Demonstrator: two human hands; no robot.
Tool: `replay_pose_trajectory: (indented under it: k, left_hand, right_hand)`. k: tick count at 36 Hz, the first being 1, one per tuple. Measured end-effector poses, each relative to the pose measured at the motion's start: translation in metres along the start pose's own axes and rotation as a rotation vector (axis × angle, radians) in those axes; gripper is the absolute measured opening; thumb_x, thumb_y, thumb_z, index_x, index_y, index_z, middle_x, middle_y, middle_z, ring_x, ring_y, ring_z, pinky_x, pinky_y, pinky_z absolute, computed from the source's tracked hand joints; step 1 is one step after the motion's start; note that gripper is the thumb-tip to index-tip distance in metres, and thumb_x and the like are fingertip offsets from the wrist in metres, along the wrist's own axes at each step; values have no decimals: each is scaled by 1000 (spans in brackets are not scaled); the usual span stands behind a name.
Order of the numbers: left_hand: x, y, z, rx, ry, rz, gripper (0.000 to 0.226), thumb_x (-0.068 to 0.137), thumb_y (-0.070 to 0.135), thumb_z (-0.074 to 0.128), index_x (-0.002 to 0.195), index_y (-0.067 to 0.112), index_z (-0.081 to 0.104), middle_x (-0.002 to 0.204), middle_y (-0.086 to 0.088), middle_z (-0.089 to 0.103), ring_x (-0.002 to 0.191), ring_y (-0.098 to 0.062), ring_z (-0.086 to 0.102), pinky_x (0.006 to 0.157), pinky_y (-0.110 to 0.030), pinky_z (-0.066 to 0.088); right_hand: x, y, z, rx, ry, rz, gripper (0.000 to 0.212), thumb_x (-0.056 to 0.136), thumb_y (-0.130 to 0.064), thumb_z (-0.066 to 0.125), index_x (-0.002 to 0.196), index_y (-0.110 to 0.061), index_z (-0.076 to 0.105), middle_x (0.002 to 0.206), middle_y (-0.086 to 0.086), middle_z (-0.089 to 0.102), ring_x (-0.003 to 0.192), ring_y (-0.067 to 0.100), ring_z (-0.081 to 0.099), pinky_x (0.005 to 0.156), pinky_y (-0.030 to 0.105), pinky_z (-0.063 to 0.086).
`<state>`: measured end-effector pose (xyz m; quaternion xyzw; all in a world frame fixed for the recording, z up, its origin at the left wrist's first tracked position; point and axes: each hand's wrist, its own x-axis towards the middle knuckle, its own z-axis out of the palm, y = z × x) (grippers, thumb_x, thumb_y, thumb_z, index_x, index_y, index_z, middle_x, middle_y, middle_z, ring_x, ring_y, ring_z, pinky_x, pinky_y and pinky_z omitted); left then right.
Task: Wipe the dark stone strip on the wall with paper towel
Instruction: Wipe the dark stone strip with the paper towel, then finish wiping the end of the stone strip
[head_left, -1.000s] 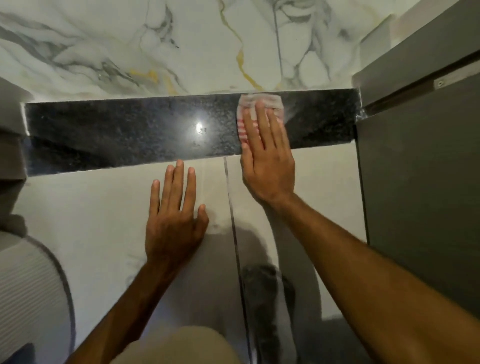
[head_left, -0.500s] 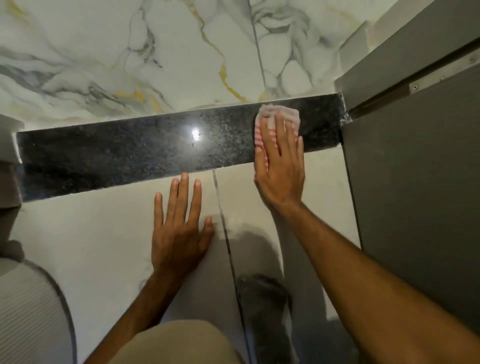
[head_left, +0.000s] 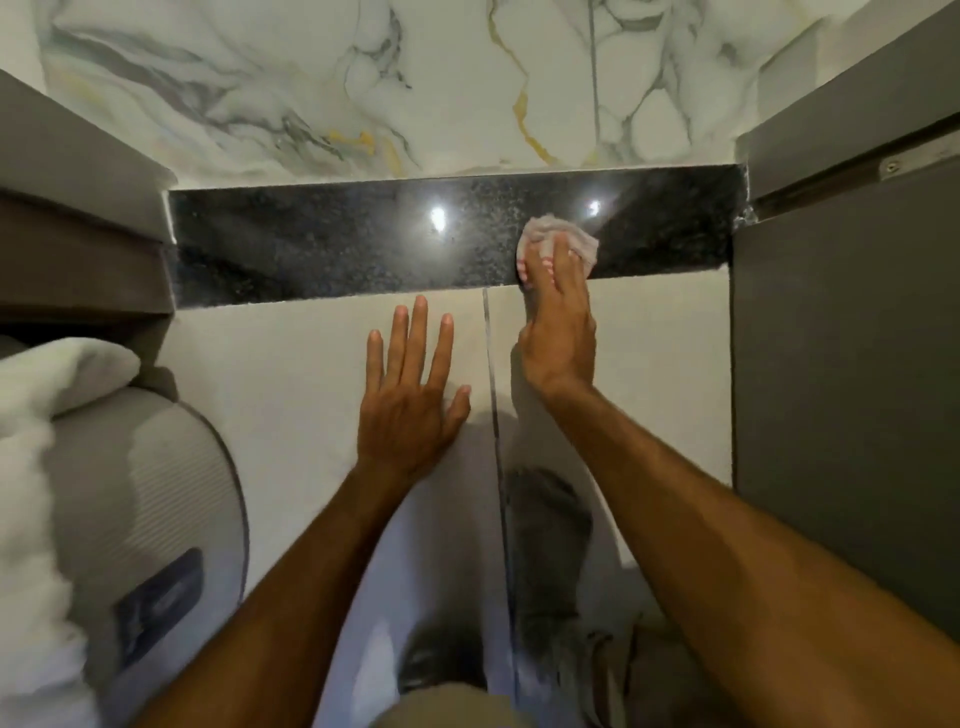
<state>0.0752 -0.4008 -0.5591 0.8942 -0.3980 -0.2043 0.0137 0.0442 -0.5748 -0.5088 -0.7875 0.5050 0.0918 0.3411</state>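
Note:
A dark speckled stone strip (head_left: 337, 244) runs across the wall between white marble above and pale tiles below, with two light glints on it. My right hand (head_left: 558, 322) presses a crumpled pinkish-white paper towel (head_left: 563, 236) flat against the strip's right part, fingers over the towel. My left hand (head_left: 410, 395) lies open and flat on the pale tile just below the strip, fingers spread, holding nothing.
A grey cabinet (head_left: 847, 364) borders the strip on the right. At left are a grey ledge (head_left: 78, 208), a rounded grey ribbed appliance (head_left: 156, 519) and white cloth (head_left: 31, 467). A dark grout line (head_left: 493, 415) runs down the tiles between my hands.
The view has pulled back, showing more of the left side. The towel has bunched up under my right hand and slid lower and slightly back left on the strip. My left hand stays planted.

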Motion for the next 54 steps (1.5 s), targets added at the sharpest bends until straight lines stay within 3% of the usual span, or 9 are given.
replay_pose_trajectory:
  k: [4,11,16,21,29,35,41,44,54]
  left_hand:
    - [-61,11,-94,-102,-116,-95,84,111,57,42,175,13,10,182,-21,1,170,-41,4,138,-62,10]
    - [-213,43,-320,-308,-349,-278,62,116,42,44,171,18,29,184,-10,8,171,-28,8,139,-44,12]
    - [-331,50,-466,-419,-117,-327,53,104,19,73,152,1,60,162,-26,53,150,-47,53,123,-63,47]
    - [-424,6,-541,-369,21,-339,49,103,16,70,149,1,62,160,-24,56,151,-45,51,123,-67,43]
    - [-477,-135,-509,-159,181,-371,57,105,29,53,154,-1,57,163,-30,49,151,-49,49,120,-69,45]
    - [-442,-197,-426,-47,123,-373,72,102,64,-13,165,36,-33,180,-8,-23,166,-36,-21,137,-64,2]
    - [-413,-223,-356,-39,215,-302,92,100,71,21,175,22,1,184,-15,-1,170,-35,-2,137,-59,2]
    - [-399,-231,-326,-115,241,-326,87,106,66,28,176,18,8,184,-16,3,171,-36,1,138,-63,7]
    - [-400,-233,-321,-53,284,-356,88,109,69,27,175,14,10,183,-20,7,170,-40,4,137,-64,7]
  right_hand:
    - [-97,-24,-51,237,-276,208,55,120,-48,42,169,-23,44,172,2,50,160,26,47,134,39,34]
    - [-261,-114,-187,183,-501,32,52,122,-25,43,172,-14,36,181,2,35,169,20,32,134,20,21]
    - [-371,-209,-280,240,-477,-90,49,121,-22,47,170,-16,42,177,-1,42,165,18,39,125,7,30]
    - [-460,-279,-314,158,-440,-306,53,115,-18,57,167,-12,46,175,7,45,163,26,44,135,41,38]
    - [-553,-324,-210,34,-686,-413,38,110,-16,66,148,-13,65,145,15,72,125,29,72,104,36,63]
    - [-572,-315,-61,57,-697,-259,26,114,-28,62,132,-11,70,136,10,74,130,24,70,118,39,57]
    - [-570,-283,45,42,-472,-303,87,112,-58,43,178,-17,3,188,5,5,175,25,4,143,44,15]
    - [-557,-258,84,-65,-392,-403,81,111,-61,19,175,-16,-5,187,11,1,175,28,0,145,44,4]
    - [-552,-246,82,-373,-561,-462,86,118,-39,49,177,-18,-11,186,12,-19,174,34,-12,143,51,12]
